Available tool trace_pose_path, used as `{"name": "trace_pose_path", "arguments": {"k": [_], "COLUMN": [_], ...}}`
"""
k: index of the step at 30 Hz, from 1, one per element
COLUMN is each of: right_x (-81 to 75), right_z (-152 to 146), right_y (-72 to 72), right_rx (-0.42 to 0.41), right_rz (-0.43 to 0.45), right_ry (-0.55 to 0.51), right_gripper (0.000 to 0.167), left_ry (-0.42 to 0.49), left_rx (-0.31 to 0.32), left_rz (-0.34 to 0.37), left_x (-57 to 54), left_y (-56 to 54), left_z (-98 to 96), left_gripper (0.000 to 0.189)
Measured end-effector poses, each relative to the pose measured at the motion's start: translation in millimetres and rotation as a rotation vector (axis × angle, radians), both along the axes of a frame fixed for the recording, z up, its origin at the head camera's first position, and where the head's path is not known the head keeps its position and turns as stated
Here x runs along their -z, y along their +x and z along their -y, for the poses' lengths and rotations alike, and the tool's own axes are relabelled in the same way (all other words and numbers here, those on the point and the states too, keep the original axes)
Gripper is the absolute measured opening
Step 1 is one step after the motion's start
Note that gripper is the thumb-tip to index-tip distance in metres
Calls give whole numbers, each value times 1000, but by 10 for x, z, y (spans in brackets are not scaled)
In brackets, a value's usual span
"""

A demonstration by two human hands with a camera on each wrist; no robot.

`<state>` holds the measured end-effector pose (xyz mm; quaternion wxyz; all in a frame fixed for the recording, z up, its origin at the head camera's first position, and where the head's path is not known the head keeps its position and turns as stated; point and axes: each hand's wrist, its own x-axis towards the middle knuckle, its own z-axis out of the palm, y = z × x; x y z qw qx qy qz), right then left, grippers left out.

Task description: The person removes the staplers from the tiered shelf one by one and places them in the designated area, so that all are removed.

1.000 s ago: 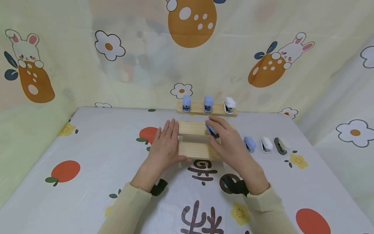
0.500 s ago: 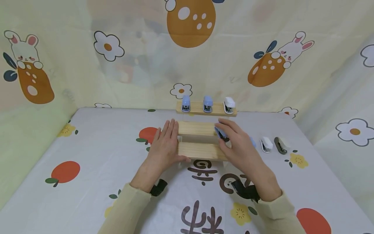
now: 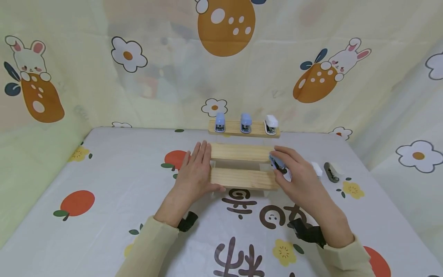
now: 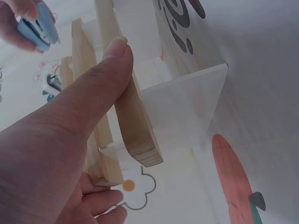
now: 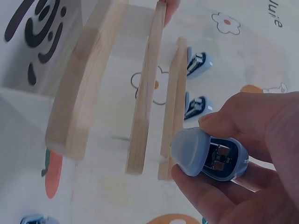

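A stepped wooden rack [image 3: 242,179] with pale slats and translucent supports stands mid-table. My left hand [image 3: 194,173] rests against its left end, fingers straight in the head view; the thumb [image 4: 110,70] touches the front slat. In my right hand [image 3: 304,181], a light-blue mini stapler [image 5: 191,149] is pinched between thumb and fingers. That hand is at the right end of the middle slat [image 3: 242,152]; in the right wrist view the stapler appears off the slats. On the back slat [image 3: 232,128] stand two blue staplers [image 3: 220,122] and a white stapler [image 3: 271,124].
Right of the rack, a white stapler [image 3: 316,169] is partly hidden behind my right hand, beside a dark grey and white stapler [image 3: 332,172]. Another blue stapler [image 5: 37,219] shows at the right wrist view's lower edge. A printed cloth [image 3: 114,165] covers the table.
My right hand has moved right with the blue stapler, from over the middle slat to its right end, now covering the blue stapler on the table. My left hand has stayed put.
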<state>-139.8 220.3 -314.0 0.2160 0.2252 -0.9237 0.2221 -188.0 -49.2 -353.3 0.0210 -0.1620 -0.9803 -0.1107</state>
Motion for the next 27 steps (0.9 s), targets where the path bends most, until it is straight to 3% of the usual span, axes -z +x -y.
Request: {"name": "trace_pose_path", "arguments": {"k": [9, 27], "right_x": [7, 134], "right_z": [-157, -449], "right_y": [70, 114], "right_rx": [46, 150], "right_rz": [0, 178], "right_ry": [15, 79], "right_gripper": [45, 44], "left_ry": [2, -3], "left_rx": [0, -4], "left_rz": [3, 15], "left_x": [-6, -4], "left_y": [-1, 1], "left_z": [-3, 1], "left_gripper": [136, 136]}}
